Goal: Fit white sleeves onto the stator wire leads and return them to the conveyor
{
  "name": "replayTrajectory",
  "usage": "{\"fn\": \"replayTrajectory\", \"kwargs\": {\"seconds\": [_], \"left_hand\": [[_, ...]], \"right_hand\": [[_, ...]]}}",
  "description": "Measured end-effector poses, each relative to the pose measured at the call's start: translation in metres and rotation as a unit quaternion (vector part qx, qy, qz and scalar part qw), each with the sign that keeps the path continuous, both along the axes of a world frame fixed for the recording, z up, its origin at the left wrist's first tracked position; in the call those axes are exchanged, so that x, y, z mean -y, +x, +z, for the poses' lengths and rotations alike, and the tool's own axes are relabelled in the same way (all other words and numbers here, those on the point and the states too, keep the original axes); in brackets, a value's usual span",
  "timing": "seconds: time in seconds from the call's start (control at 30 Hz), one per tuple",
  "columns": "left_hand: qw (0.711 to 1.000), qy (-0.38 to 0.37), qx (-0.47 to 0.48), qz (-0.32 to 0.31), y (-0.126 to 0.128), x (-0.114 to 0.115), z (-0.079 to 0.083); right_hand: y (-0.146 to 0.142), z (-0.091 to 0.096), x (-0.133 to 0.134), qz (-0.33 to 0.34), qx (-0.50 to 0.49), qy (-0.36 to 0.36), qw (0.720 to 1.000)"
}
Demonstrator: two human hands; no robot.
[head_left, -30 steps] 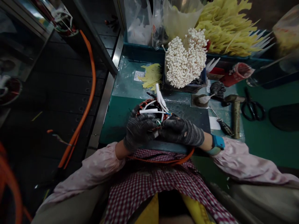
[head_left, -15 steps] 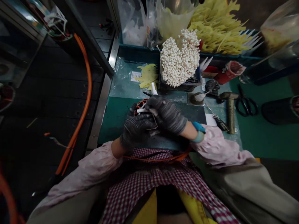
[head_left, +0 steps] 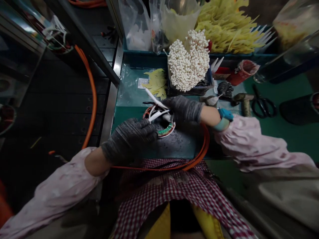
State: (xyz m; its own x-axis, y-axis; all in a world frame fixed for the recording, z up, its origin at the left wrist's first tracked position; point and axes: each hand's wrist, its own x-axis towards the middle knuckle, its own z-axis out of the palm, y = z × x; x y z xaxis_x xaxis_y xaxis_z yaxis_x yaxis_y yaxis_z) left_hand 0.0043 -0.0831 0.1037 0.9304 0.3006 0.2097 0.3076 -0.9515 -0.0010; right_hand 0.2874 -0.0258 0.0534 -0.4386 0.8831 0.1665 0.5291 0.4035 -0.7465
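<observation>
The gloved left hand [head_left: 129, 137] holds a stator [head_left: 167, 129] on the green bench [head_left: 274, 142] while the right hand [head_left: 184, 108] pinches its white leads [head_left: 157, 116].

We've got a green-topped workbench [head_left: 286, 136] here, with a steel edge strip [head_left: 111, 103] running down its left side. Past that there's a dark perforated metal deck [head_left: 62, 99]. A teal bin [head_left: 139, 58] lines the back. Lighting's pretty dim, brightest toward the bench's far end.

Gry gloves [head_left: 129, 137], pink slvs [head_left: 57, 189], chk'd apron [head_left: 174, 196]
</observation>
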Motion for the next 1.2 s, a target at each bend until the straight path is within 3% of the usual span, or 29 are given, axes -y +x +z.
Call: {"fn": "replayTrajectory", "kwargs": {"seconds": [0.07, 0.13, 0.2, 0.37, 0.43, 0.5, 0.63, 0.73, 0.97, 1.07, 1.2], "left_hand": [[1.0, -0.009, -0.005, -0.001, -0.004, -0.005, -0.001], [1.0, 0.012, 0.024, 0.01, -0.009, -0.005, -0.005], [0.997, 0.031, 0.063, 0.014, -0.013, -0.007, -0.012], [0.994, 0.04, 0.103, -0.025, -0.011, -0.021, -0.04], [0.988, 0.051, 0.142, -0.041, -0.006, -0.024, -0.055], [0.981, 0.047, 0.185, -0.019, 0.001, -0.018, -0.071], [0.961, 0.068, 0.234, 0.132, 0.017, 0.009, -0.094], [0.949, 0.091, 0.236, 0.189, 0.024, 0.024, -0.095], [0.96, 0.07, 0.188, 0.195, 0.023, 0.021, -0.064], [0.958, 0.09, 0.213, 0.171, 0.022, 0.02, -0.064], [0.955, 0.064, 0.222, 0.184, 0.019, 0.022, -0.078]], "right_hand": [[0.001, 0.007, -0.023, 0.12, 0.042, -0.045, 0.991], [0.005, 0.01, -0.029, 0.131, 0.045, -0.047, 0.989], [0.015, 0.009, -0.013, 0.068, 0.026, -0.024, 0.997], [0.063, -0.002, 0.065, -0.119, -0.04, -0.012, 0.992], [0.076, -0.008, 0.084, -0.165, -0.052, -0.016, 0.985], [0.075, -0.014, 0.087, -0.175, -0.054, -0.012, 0.983], [0.044, -0.018, 0.064, -0.153, -0.036, 0.022, 0.987], [0.03, -0.007, 0.041, -0.161, 0.039, 0.077, 0.983], [0.048, 0.04, -0.002, -0.275, 0.134, 0.215, 0.928], [0.042, 0.05, -0.013, -0.273, 0.11, 0.226, 0.929], [0.028, 0.059, -0.023, -0.234, 0.057, 0.19, 0.952]]}}
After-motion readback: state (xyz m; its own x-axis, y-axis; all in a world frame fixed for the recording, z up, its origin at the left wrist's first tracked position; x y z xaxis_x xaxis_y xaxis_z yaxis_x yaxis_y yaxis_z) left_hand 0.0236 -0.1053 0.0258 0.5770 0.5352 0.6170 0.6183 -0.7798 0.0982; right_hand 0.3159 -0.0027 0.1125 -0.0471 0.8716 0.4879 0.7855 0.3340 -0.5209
